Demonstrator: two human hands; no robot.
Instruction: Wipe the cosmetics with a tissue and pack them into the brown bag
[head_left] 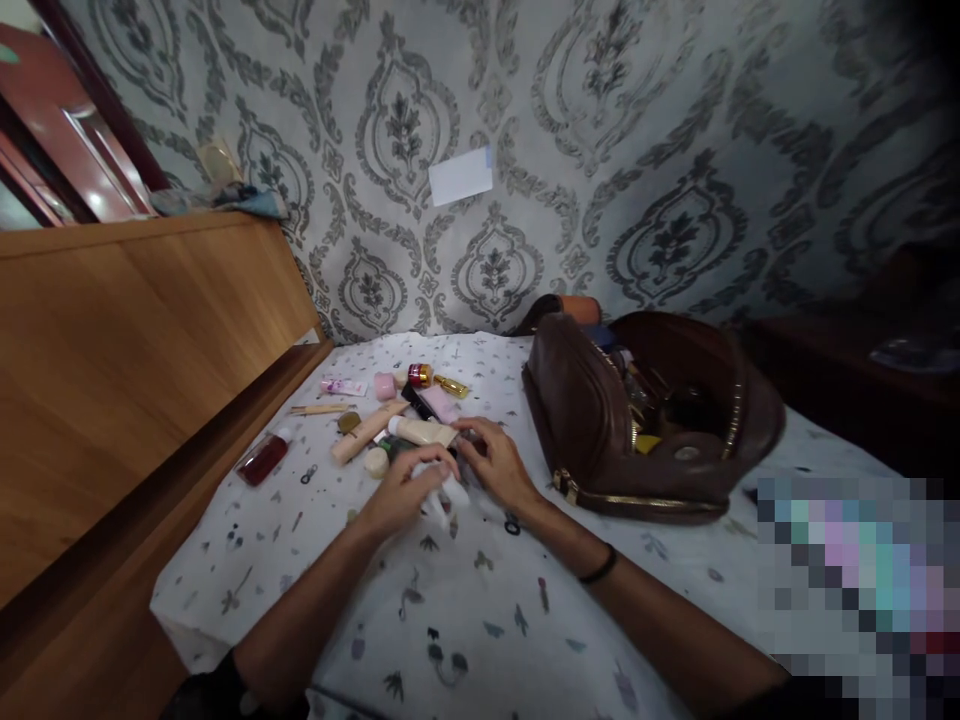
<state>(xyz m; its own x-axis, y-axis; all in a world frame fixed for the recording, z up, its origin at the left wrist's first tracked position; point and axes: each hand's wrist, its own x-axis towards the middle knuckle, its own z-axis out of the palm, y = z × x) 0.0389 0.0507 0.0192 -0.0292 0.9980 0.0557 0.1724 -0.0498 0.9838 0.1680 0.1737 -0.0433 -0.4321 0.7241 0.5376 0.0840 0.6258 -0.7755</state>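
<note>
My left hand [409, 492] is closed, thumb against fingers, on a soft-looking white thing [448, 500] that hangs below them; it is too blurred to name. Close beside it, my right hand [499, 468] has its fingers bent together near the capped end of a pile; what they pinch, if anything, is hidden. Just beyond both hands lies a cream tube with a white cap [424, 432]. Around it are a beige tube [369, 432], a black tube [418, 402], a pink packet [440, 404] and a small round white jar [376, 462].
An open brown leather bag [585, 400] with things inside stands on the right of the patterned white sheet [420, 620]. A bottle of red liquid [264, 460] lies at left, by a wooden board [150, 350]. Farther back are a red-and-gold jar [420, 375] and a gold vial [451, 386].
</note>
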